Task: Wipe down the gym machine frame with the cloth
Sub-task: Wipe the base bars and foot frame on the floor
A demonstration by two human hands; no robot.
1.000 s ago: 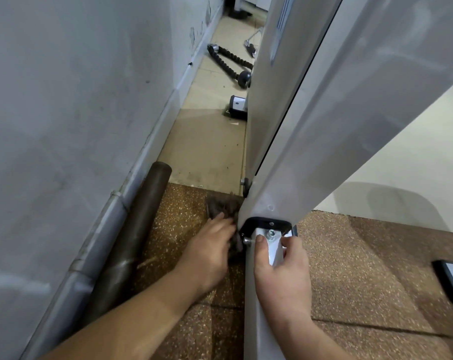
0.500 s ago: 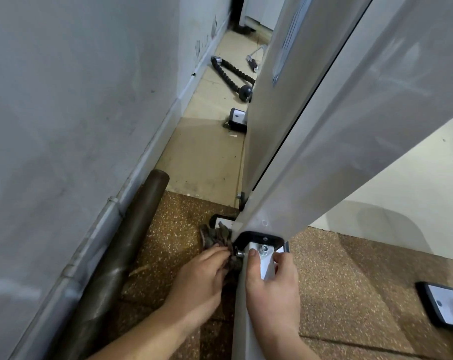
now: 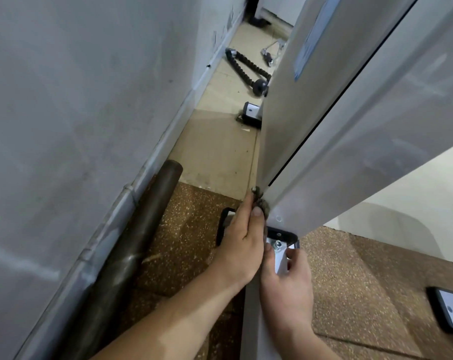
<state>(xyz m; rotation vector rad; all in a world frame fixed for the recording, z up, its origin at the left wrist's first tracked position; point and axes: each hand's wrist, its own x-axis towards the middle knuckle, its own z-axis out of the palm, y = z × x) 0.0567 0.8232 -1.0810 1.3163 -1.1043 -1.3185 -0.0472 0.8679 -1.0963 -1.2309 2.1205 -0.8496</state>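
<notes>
Now up off the floor and at the joint, a person's left hand [image 3: 242, 237] presses a dark cloth [image 3: 264, 203] against the lowest stretch of the slanted upright of the gym machine frame [image 3: 350, 126], at the centre of the picture. Half a second ago the same hand worked lower, beside the bolted bracket [image 3: 278, 242]. The shift suggests the foot of the machine is dealt with and the wipe is starting up the long sloping beam, most of which looks yet to be covered. The cloth, held between thumb and fingers, shows only as a frayed brown tuft at the fingertips. The right hand [image 3: 289, 279], just beside the left and lower in the frame, is clamped round the base rail [image 3: 251, 323] below the bracket, as before. The frame is pale grey painted metal, smooth and faintly glossy, with a light blue label [image 3: 311, 40] at upper centre. It rises from the speckled brown rubber floor [image 3: 184, 242] toward the upper right corner. A phone [image 3: 451, 313] lies at lower right.
</notes>
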